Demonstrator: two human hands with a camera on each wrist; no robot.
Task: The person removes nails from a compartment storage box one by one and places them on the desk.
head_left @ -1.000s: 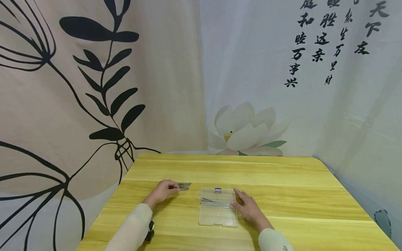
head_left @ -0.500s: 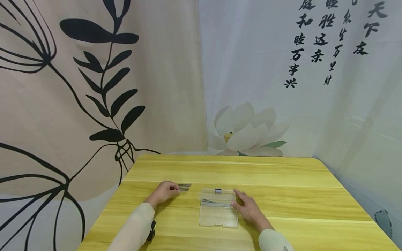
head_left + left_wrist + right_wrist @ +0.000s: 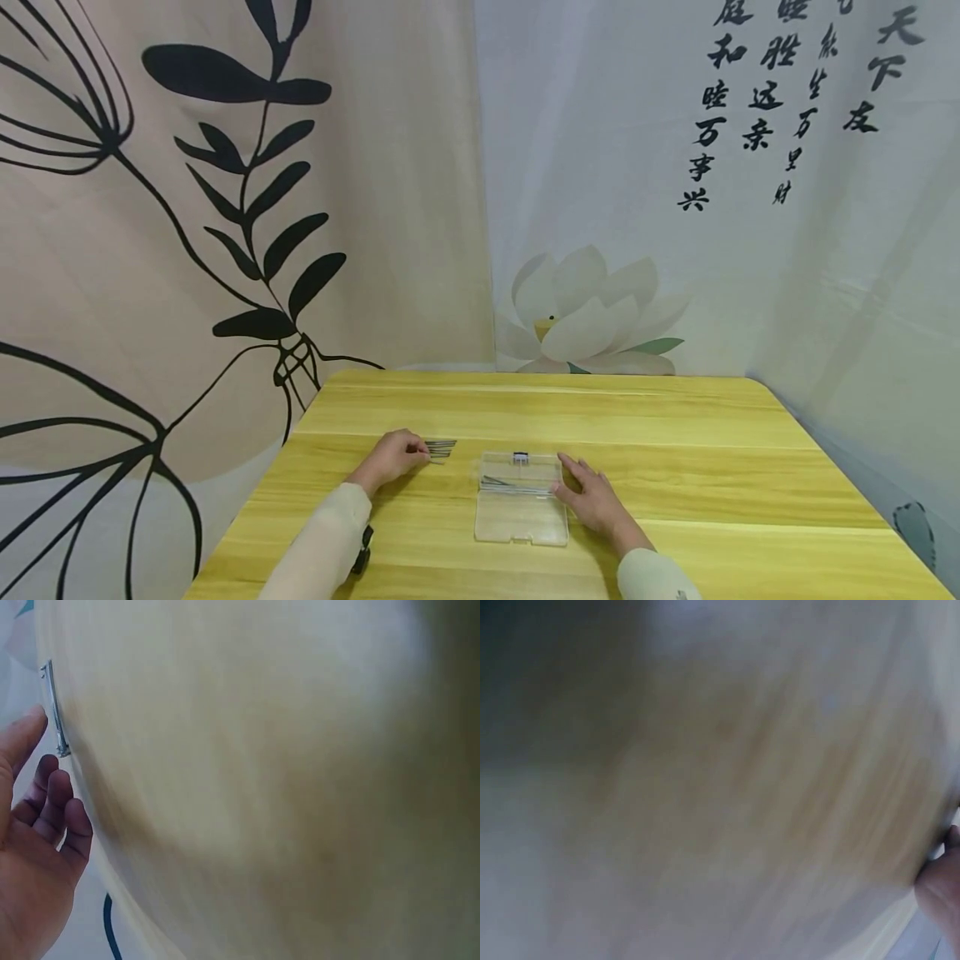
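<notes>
In the head view my left hand (image 3: pixel 396 455) is beside several thin dark metal rods (image 3: pixel 442 447) on the table, fingers bent, tips right at the rods' left ends. One rod lies slightly apart, nearer me. The left wrist view shows the rods (image 3: pixel 55 712) just past the fingertips, with a gap between thumb and fingers. A clear plastic case (image 3: pixel 521 521) lies open, flat, with more thin grey rods (image 3: pixel 517 485) along its middle. My right hand (image 3: pixel 594 497) rests against the case's right side, fingers extended. Only a dim bit of right hand (image 3: pixel 941 889) shows in the right wrist view.
The yellow wood-grain table (image 3: pixel 735 467) runs back to printed curtains (image 3: pixel 592 167) with plant shapes, a lotus and writing. A small dark clasp (image 3: pixel 521 457) sits at the case's far edge. A dark strapped device (image 3: pixel 362 552) is at the left wrist.
One rod has come apart from the group beside the left fingertips, shifting slightly toward me. The right hand and the case stay in place.
</notes>
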